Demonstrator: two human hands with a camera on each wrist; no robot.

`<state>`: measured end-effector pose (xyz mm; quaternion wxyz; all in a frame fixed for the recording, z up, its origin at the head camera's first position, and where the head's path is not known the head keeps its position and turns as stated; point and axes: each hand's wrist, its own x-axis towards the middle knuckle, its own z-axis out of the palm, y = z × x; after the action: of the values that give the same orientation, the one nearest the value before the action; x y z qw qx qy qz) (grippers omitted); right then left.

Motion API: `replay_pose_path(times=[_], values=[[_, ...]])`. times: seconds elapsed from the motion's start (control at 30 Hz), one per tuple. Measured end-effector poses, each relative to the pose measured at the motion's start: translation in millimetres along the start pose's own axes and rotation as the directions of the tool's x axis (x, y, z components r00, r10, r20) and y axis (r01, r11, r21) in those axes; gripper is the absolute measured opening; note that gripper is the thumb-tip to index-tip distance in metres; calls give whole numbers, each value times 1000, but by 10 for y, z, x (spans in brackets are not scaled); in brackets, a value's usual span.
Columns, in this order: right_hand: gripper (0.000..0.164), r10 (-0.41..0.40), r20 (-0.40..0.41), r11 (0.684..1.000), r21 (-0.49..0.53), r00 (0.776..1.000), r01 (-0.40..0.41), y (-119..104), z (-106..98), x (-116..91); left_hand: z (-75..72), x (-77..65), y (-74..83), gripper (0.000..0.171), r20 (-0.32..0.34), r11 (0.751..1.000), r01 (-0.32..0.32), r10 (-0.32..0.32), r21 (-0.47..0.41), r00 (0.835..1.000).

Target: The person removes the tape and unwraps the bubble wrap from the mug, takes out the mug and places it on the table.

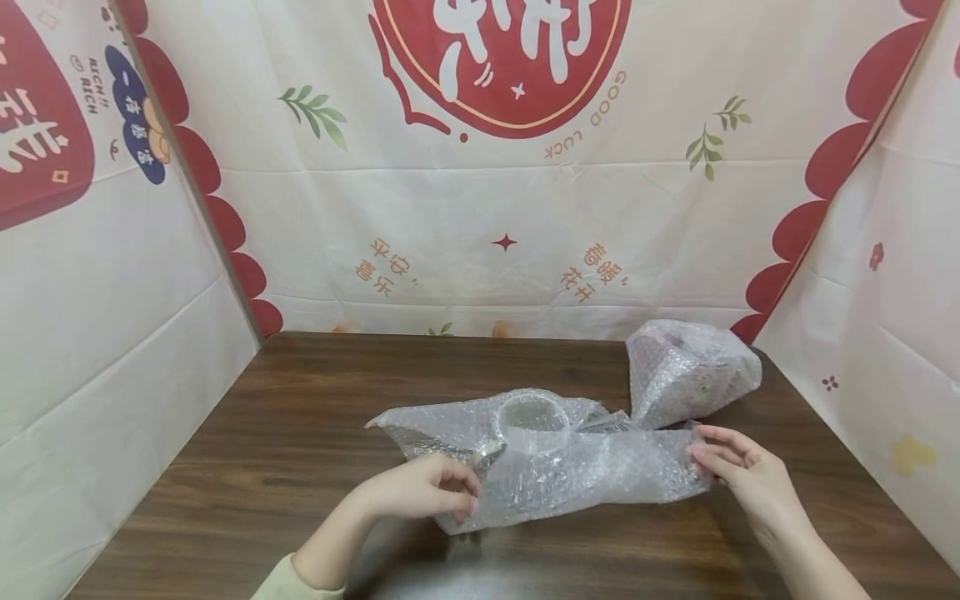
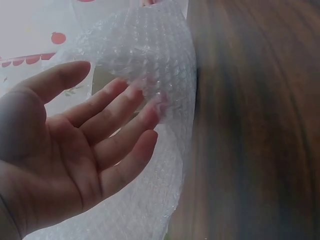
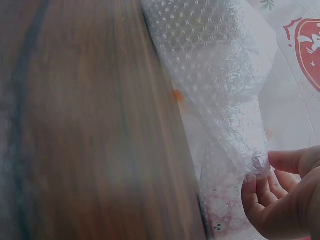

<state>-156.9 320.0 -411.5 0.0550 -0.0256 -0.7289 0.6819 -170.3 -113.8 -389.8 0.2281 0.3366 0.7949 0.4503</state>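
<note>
A sheet of clear bubble wrap (image 1: pixel 600 471) lies across the middle of the table. A round, pale-rimmed vessel (image 1: pixel 534 414) sits on it, its lower part hidden by the front flap of the wrap. At the right end, my right hand (image 1: pixel 746 479) pinches the corner of the sheet between thumb and fingers, as the right wrist view also shows with the bubble wrap (image 3: pixel 215 75). My left hand (image 1: pixel 423 492) is at the sheet's near left edge. In the left wrist view its fingers are spread and loosely bent in front of the bubble wrap (image 2: pixel 165 60), pinching nothing.
Another bundle in bubble wrap (image 1: pixel 693 375), with pinkish contents, stands at the back right, close behind my right hand. The dark wooden table (image 1: pixel 247 450) is bounded by printed cloth (image 1: pixel 465 283) at the back and both sides.
</note>
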Motion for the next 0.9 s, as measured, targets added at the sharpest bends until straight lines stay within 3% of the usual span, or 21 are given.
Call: replay_pose_path(times=[0.13,0.37,0.53,0.7,0.9], values=[[27,-1,-1,1000,31,1000,1,-16,4,-15,34,-4,-7,15,16,1000,-2,2,17,1000],[46,-22,43,1000,-6,999,22,-23,6,-43,99,-10,-21,19,35,997,-20,17,76,999],[34,-43,112,999,9,993,42,-16,5,-48,131,-10,-25,24,10,987,-5,3,159,1000],[30,-91,259,995,66,962,77,26,-39,-45,108,-3,-59,28,-41,958,14,-2,285,999],[26,-97,360,995,9,928,101,87,-106,-17,78,24,-145,33,-149,920,78,-22,385,989]])
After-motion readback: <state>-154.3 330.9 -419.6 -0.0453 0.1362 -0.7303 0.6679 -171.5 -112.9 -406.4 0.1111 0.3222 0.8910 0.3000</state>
